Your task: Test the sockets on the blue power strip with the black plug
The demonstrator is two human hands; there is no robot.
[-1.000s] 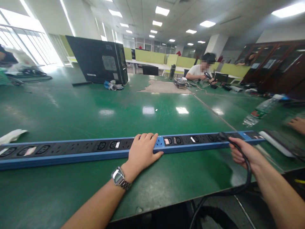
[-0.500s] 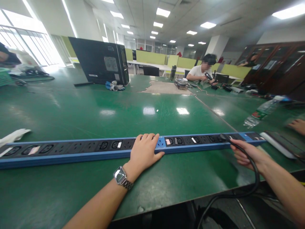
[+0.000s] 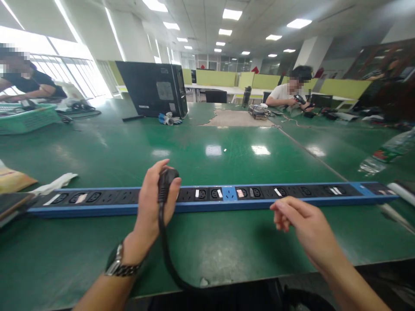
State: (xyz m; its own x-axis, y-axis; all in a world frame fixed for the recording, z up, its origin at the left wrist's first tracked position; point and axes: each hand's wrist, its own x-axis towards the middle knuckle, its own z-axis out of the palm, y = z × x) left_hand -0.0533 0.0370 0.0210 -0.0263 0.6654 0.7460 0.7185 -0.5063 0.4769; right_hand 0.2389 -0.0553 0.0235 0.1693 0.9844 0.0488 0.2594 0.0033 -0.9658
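A long blue-edged power strip with black sockets and white and pink labels lies across the table in front of me. My left hand, a watch on its wrist, is closed around a black power plug and holds it above the strip's left half. From the plug a thick black cable droops over the table's front edge. Further right, my right hand hangs before the strip with its fingers curled together; I see nothing in them.
On the green table stand a black computer case with gloves beside it, a green basket at left and a plastic bottle at right. One person sits across the table, another at far left.
The plug has passed from my right hand to my left and moved leftward, away from the strip's right end. My left hand has lifted off the strip. The view has shifted left.
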